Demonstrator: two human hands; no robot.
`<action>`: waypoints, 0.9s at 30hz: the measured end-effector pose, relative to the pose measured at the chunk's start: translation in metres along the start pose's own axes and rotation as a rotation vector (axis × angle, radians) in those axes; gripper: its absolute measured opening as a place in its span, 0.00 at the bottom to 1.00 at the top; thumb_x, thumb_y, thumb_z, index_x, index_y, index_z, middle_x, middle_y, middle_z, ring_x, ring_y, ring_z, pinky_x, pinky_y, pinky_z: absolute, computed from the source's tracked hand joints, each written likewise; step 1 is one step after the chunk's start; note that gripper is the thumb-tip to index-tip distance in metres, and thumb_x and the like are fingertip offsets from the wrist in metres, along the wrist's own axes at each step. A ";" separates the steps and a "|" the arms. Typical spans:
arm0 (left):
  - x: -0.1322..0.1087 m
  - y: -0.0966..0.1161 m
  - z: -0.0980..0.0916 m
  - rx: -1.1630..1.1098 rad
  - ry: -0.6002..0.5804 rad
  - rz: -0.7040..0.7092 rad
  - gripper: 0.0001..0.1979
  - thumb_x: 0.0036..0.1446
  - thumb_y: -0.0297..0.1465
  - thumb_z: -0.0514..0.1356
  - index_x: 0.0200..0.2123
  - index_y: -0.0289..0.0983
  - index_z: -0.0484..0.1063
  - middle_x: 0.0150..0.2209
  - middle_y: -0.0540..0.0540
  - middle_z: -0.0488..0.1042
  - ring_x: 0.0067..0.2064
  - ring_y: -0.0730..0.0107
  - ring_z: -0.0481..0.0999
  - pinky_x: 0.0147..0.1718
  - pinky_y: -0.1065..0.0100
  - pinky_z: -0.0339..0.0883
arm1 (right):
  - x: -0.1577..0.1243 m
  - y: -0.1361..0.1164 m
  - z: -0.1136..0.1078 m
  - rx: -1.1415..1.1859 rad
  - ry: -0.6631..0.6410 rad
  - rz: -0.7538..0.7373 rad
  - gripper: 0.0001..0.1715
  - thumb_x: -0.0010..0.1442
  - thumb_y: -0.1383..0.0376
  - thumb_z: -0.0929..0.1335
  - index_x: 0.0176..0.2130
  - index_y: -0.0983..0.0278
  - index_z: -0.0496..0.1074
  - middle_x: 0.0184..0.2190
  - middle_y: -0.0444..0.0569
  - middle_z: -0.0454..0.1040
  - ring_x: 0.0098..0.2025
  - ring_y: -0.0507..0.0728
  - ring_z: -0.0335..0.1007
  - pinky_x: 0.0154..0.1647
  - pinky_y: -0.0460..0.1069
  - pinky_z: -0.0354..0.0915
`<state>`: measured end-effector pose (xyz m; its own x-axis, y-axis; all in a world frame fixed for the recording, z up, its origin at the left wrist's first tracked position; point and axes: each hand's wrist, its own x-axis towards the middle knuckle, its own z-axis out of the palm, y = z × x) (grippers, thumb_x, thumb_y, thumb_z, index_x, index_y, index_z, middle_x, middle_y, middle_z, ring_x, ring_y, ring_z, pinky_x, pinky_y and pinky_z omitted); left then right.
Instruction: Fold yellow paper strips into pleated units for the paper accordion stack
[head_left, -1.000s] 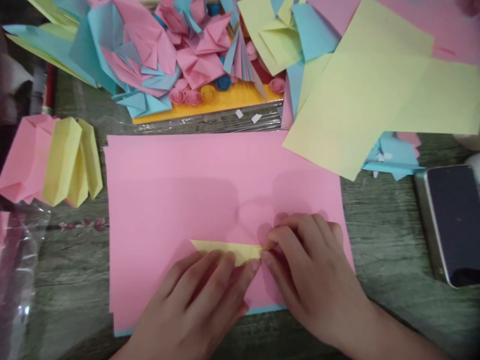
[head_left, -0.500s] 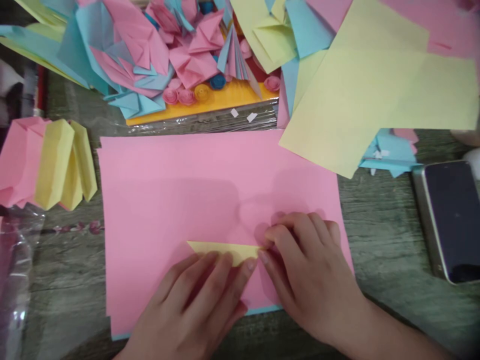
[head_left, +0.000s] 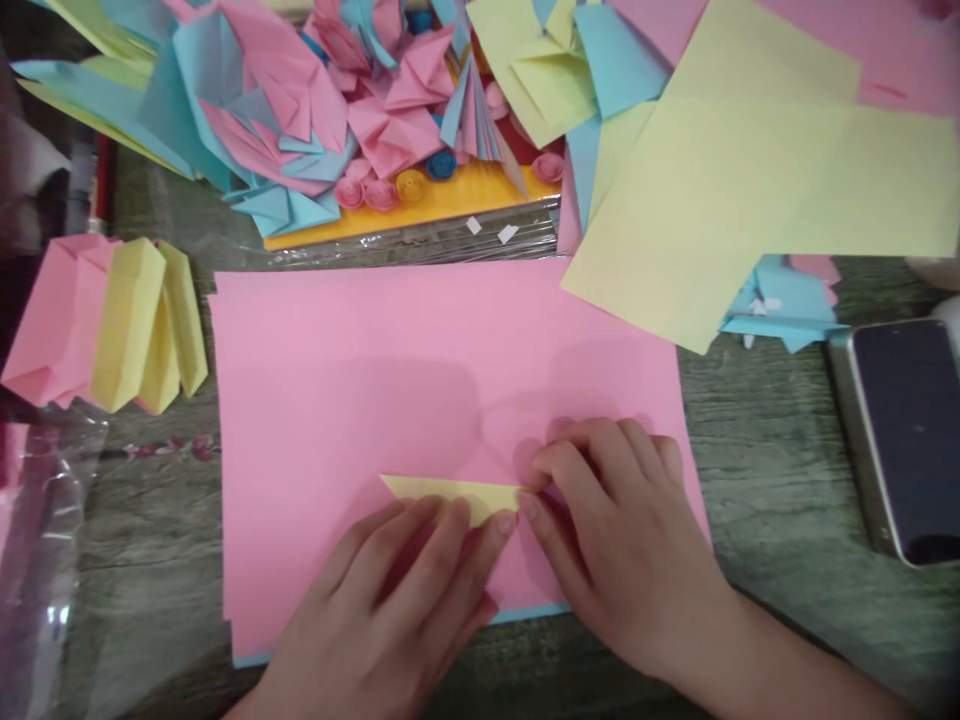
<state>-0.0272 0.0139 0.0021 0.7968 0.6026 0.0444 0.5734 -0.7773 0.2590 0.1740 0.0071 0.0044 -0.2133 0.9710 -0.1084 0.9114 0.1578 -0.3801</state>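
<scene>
A small folded strip of yellow paper [head_left: 450, 489] lies on a stack of pink sheets [head_left: 345, 400], its pointed end to the left. The fingertips of my left hand [head_left: 405, 570] press along its lower edge, the fingers stretched out and covering part of it. At the strip's right end, my right hand [head_left: 622, 530] pinches the tip between thumb and forefinger, with its other fingers curled in. A blue sheet [head_left: 525, 613] peeks out under the pink stack's near edge.
Folded pink and yellow paper pieces [head_left: 127, 320] stand at the left, near clear plastic wrap [head_left: 67, 540]. Colourful origami pieces [head_left: 300, 110] pile up at the back. Large yellow sheets [head_left: 735, 190] overlap the stack's far right corner. A phone-like dark-faced device [head_left: 911, 430] lies at the right.
The view has shifted slightly, so the things at the left sit a little further right. Both hands keep the same hold on the yellow strip.
</scene>
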 end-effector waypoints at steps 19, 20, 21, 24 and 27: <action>0.004 0.001 -0.005 0.140 -0.082 0.099 0.23 0.61 0.38 0.49 0.58 0.37 0.58 0.60 0.51 0.56 0.49 0.59 0.64 0.42 0.58 0.60 | 0.005 0.004 -0.004 0.000 -0.041 -0.007 0.07 0.59 0.62 0.60 0.35 0.61 0.63 0.35 0.49 0.64 0.38 0.58 0.56 0.39 0.55 0.50; 0.004 0.001 -0.005 0.144 -0.087 0.095 0.23 0.61 0.38 0.49 0.58 0.37 0.57 0.61 0.52 0.56 0.49 0.59 0.64 0.42 0.58 0.60 | 0.005 0.006 -0.006 0.035 -0.054 -0.009 0.07 0.60 0.63 0.59 0.35 0.61 0.63 0.35 0.48 0.64 0.38 0.58 0.57 0.40 0.54 0.51; 0.004 0.001 -0.006 0.147 -0.090 0.093 0.23 0.62 0.38 0.48 0.58 0.37 0.57 0.61 0.52 0.55 0.48 0.59 0.64 0.42 0.59 0.60 | 0.005 0.008 -0.008 0.078 -0.073 -0.017 0.07 0.61 0.63 0.58 0.36 0.61 0.63 0.35 0.48 0.65 0.38 0.57 0.57 0.41 0.54 0.51; 0.004 0.001 -0.006 0.150 -0.101 0.088 0.24 0.62 0.40 0.48 0.58 0.37 0.57 0.61 0.53 0.55 0.48 0.60 0.64 0.43 0.59 0.59 | 0.006 0.013 -0.013 0.184 -0.094 -0.049 0.05 0.61 0.65 0.58 0.36 0.61 0.62 0.35 0.46 0.66 0.39 0.55 0.59 0.43 0.52 0.52; 0.003 0.001 -0.006 0.157 -0.101 0.088 0.25 0.61 0.41 0.48 0.58 0.37 0.56 0.61 0.52 0.56 0.48 0.59 0.64 0.43 0.59 0.59 | 0.005 0.014 -0.014 0.176 -0.083 -0.066 0.03 0.59 0.66 0.60 0.35 0.62 0.62 0.35 0.46 0.66 0.40 0.55 0.59 0.42 0.51 0.52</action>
<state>-0.0253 0.0160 0.0088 0.8556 0.5162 -0.0386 0.5172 -0.8494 0.1048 0.1904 0.0171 0.0114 -0.3053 0.9402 -0.1509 0.8206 0.1794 -0.5426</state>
